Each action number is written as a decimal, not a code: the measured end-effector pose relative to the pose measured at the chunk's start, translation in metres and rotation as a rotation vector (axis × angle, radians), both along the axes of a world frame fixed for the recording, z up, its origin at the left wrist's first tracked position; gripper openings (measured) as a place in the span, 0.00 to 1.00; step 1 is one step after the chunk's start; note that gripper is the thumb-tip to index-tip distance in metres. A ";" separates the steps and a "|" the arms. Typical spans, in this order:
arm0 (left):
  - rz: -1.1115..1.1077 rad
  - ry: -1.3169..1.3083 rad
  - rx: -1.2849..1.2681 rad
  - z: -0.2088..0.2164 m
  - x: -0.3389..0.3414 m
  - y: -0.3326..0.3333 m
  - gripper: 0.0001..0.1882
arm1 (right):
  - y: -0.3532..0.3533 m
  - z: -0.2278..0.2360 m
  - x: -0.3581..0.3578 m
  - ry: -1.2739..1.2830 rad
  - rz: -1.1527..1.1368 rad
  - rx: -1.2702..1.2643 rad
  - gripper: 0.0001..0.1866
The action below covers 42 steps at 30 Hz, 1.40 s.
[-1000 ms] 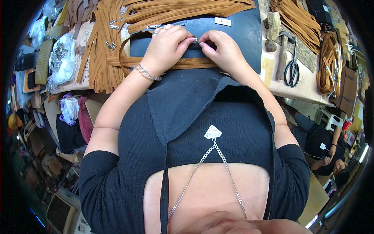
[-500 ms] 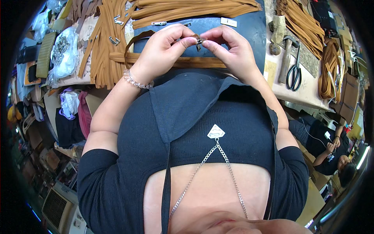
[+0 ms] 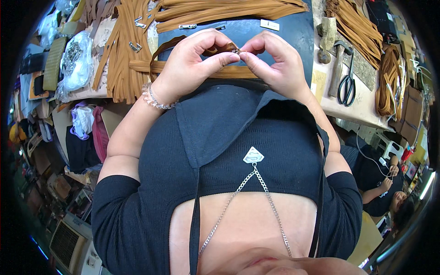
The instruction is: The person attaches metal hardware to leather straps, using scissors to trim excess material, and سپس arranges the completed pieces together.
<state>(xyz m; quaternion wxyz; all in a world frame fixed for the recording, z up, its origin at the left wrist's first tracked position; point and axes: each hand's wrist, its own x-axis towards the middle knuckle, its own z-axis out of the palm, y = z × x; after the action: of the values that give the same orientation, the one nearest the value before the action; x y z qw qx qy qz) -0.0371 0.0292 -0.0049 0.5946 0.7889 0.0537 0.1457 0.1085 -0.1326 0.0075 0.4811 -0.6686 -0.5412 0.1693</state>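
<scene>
My left hand (image 3: 199,57) pinches the end of a brown zipper tape (image 3: 172,44), whose loose length loops out past the wrist. At that end a small dark metal piece, perhaps a slider, shows between the fingertips, mostly hidden. My right hand (image 3: 275,57) pinches the same end from the other side, thumb against forefinger. Both hands are above a dark blue mat (image 3: 293,39). Behind them lie flat brown zipper tapes (image 3: 229,11), a silver zipper pull (image 3: 188,26) and a small pale plate (image 3: 269,24). Another brown zipper tape (image 3: 236,72) runs crosswise under my wrists.
To the left, brown zipper tapes (image 3: 121,59) hang over the table edge beside a clear plastic bag (image 3: 75,59). On the right are a hammer (image 3: 338,66), black scissors (image 3: 347,89) and a coiled brown bundle (image 3: 388,82). A person (image 3: 378,176) sits at lower right.
My fingertips have come closer around the zipper end, covering more of the metal piece. The tape loop has shifted slightly. The other person's hands and head have moved.
</scene>
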 end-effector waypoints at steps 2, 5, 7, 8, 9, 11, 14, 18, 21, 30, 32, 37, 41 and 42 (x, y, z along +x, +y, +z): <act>-0.004 0.008 -0.006 0.000 -0.002 0.001 0.09 | -0.001 0.000 -0.001 0.003 0.003 0.005 0.05; -0.053 0.064 0.015 0.001 -0.003 0.003 0.09 | -0.001 -0.001 -0.002 0.007 0.004 0.019 0.05; -0.045 0.011 0.012 0.002 -0.002 0.002 0.09 | 0.000 -0.004 -0.001 0.011 0.002 0.024 0.05; -0.046 0.011 0.009 0.001 -0.001 0.002 0.09 | 0.001 -0.007 -0.001 0.031 -0.009 0.022 0.06; -0.046 0.049 -0.030 0.001 0.000 0.002 0.09 | 0.001 -0.010 0.000 0.052 -0.020 0.019 0.06; -0.042 0.085 -0.063 0.001 -0.001 0.001 0.09 | 0.001 -0.016 -0.002 0.134 -0.035 0.039 0.07; -0.043 0.106 -0.053 -0.003 -0.001 0.001 0.08 | -0.002 -0.018 0.000 0.257 -0.025 0.028 0.06; -0.011 0.126 -0.059 -0.009 0.002 0.000 0.08 | 0.000 -0.030 -0.003 0.532 0.031 0.099 0.09; -0.005 0.152 0.111 -0.001 0.000 0.001 0.09 | 0.003 -0.027 -0.009 0.401 0.015 0.025 0.10; -0.090 0.285 0.009 -0.003 -0.006 0.003 0.07 | -0.001 -0.054 0.005 0.479 -0.007 0.125 0.19; -0.037 0.307 -0.098 -0.006 -0.013 0.011 0.07 | -0.006 -0.066 0.036 0.475 -0.167 0.167 0.19; 0.012 0.282 -0.173 -0.016 -0.009 0.017 0.09 | -0.018 -0.071 0.046 0.226 -0.187 -0.170 0.11; 0.042 0.366 -0.065 -0.029 0.001 0.014 0.09 | -0.014 -0.082 0.049 0.270 -0.204 -0.175 0.12; 0.048 0.360 0.039 -0.033 0.007 0.013 0.09 | -0.018 -0.078 0.054 0.259 -0.213 -0.170 0.12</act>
<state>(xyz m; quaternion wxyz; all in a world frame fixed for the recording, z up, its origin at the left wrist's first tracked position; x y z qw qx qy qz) -0.0303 0.0425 -0.0377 0.5563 0.8121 0.1755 0.0173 0.1625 -0.1506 -0.0708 0.5037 -0.7330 -0.3845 0.2474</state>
